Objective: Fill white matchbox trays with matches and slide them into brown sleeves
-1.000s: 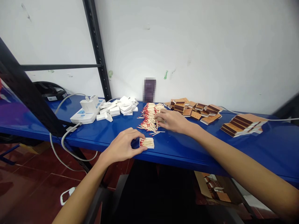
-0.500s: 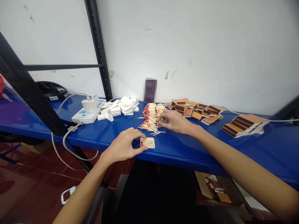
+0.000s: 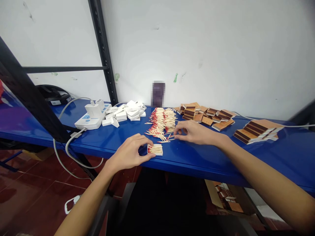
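Note:
A small white matchbox tray [image 3: 161,154] lies near the front edge of the blue shelf, and red-headed matches [image 3: 155,149] lie side by side in it. My left hand [image 3: 131,151] grips this tray's left end between thumb and fingers. Just behind it is a big pile of loose matches [image 3: 159,121], with a few stray ones at its front. At the pile's front right, my right hand [image 3: 193,132] has its thumb and fingertips drawn together at the end of a stray match [image 3: 171,139]. Its fingertips are partly hidden.
White empty trays [image 3: 130,111] are heaped at the back left beside a power strip [image 3: 91,121] with cables. Brown matchbox sleeves [image 3: 206,116] lie at the back right, and stacked matchboxes [image 3: 258,131] stand farther right. A carton [image 3: 213,193] sits below the shelf [image 3: 197,160].
My right hand has drawn back from the pile, to the right and slightly toward me. My left hand keeps its grip on the tray.

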Available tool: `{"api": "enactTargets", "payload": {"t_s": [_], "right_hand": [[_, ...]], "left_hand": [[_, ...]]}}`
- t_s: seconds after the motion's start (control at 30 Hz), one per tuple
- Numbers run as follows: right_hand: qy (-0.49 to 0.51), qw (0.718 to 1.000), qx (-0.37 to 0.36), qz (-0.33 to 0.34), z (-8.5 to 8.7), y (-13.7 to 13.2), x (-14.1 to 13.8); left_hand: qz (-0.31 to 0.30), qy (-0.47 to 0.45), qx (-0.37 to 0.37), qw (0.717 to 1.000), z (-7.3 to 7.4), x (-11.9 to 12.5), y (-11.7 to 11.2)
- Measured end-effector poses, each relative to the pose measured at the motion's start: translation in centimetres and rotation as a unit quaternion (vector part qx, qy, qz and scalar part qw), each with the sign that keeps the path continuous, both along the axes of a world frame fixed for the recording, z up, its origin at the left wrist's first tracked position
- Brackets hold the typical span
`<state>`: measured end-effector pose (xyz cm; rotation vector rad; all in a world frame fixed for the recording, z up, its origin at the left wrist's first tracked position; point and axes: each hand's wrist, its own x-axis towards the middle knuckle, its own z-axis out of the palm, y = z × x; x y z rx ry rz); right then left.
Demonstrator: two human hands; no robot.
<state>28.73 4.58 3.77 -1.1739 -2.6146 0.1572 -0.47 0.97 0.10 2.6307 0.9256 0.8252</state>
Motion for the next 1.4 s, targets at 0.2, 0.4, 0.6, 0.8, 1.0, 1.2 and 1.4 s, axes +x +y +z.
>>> {"api": "enactTargets", "payload": {"t_s": [0.2,0.4,0.6,0.8,1.0,1.2,1.4], "right_hand": [[-0.01,1.0,-0.009,-0.025,-0.1,-0.1,0.1],[-0.016,0.999,-0.033,0.0,-0.5,0.3,-0.4],[-0.011,0.999,-0.039,0.007,-0.8,0.4,-0.6],[-0.002,1.0,-0.018,-0.009,-1.5,0.2,-0.5],[0.024,0.998,0.031,-0.041,-1.4,-0.1,-2.0],[0.018,0.998,0.055,-0.036,-1.1,0.0,-5.2],[-0.005,0.999,0.05,-0.02,-1.4,0.9,-6.3]], "left_hand": [[0.003,0.006,0.004,1.0,0.1,0.1,0.1],[0.0,0.004,0.007,1.0,0.0,-0.1,0.1],[0.001,0.003,0.005,1.0,0.0,0.0,0.1],[0.002,0.007,0.011,1.0,0.0,0.0,0.1],[0.002,0.005,0.016,1.0,-0.1,0.0,0.1],[-0.001,0.001,0.018,1.0,-0.1,0.0,0.2],[-0.003,-0.001,0.018,1.0,0.0,0.0,0.1]]}}
